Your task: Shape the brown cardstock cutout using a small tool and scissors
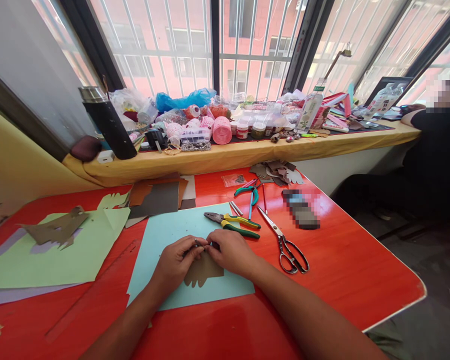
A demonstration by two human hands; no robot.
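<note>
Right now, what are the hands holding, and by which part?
The left hand and right hand both pinch a brown cut piece at its far end.

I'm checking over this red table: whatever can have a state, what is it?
Brown piece, held by left hand and right hand
Scissors, shut
Yellow-green pliers, handles apart
Teal pliers, handles apart
Blue sheet, spread under the hands
Green sheet, lying under brown scraps
Dark object, too blurred

A: that brown piece (pixel 207 269) looks matt and smooth, leather or card, can't tell.
B: yeah. blue sheet (pixel 155 237) is plain matt paper, red surface (pixel 360 265) is properly glossy.
A: scissors (pixel 280 237)?
B: shiny metal blades. pliers (pixel 220 218) have duller metal up front, smooth plasticky grips.
A: ledge cover (pixel 210 157) is creased cloth.
</note>
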